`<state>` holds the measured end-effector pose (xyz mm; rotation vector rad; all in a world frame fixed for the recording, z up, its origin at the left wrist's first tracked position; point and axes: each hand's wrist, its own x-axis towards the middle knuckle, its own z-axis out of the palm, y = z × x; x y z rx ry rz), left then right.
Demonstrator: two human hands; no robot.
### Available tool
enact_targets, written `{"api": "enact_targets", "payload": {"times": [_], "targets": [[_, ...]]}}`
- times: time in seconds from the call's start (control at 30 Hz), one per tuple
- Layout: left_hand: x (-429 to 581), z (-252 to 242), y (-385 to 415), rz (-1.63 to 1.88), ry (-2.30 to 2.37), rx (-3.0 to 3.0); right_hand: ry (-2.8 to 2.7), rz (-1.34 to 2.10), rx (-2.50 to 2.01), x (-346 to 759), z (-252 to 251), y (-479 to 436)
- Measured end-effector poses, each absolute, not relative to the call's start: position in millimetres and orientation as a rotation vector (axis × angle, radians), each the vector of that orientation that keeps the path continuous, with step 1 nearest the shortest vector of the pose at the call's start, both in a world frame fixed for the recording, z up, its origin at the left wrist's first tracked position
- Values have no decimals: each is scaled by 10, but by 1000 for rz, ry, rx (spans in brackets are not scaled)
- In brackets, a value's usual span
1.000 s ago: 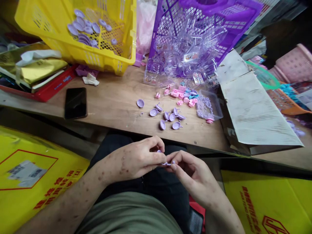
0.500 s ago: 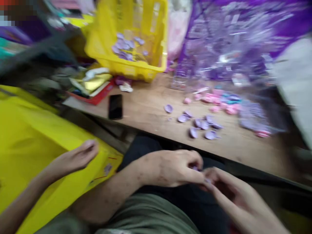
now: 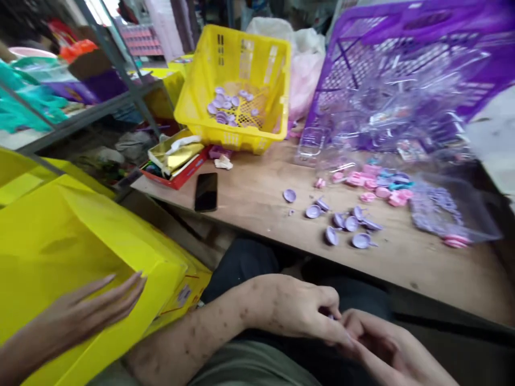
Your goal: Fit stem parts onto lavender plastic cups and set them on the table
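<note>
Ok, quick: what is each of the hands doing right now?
Left hand: fingers curled shut, pinching something small and purple, barely visible.
Right hand: fingers curled, tips meeting the left; whether it grips the piece cannot be told.

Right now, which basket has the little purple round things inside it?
The yellow basket, behind the black phone. The purple basket beside it holds clear plastic pieces instead.
</note>
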<state>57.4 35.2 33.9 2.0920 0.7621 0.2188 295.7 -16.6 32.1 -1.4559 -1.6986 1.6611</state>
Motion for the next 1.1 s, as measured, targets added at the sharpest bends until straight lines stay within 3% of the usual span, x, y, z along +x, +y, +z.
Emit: {"api": "enact_targets", "payload": {"times": [0.2,0.43,0.77,1.1], "targets": [[362,306,344,617,481,2280,-1410,1774,-1387,2850,370,-224],[314,332,478,975,463,2147,-1309,1552,-1302,2734,611,-141],[255,431,468,1029,507,2383,-1315,1474,-1312,2714,698,-144],[278,329,491,1046,556,2445,-1333,1241,-1307,2587,427,-159]]}}
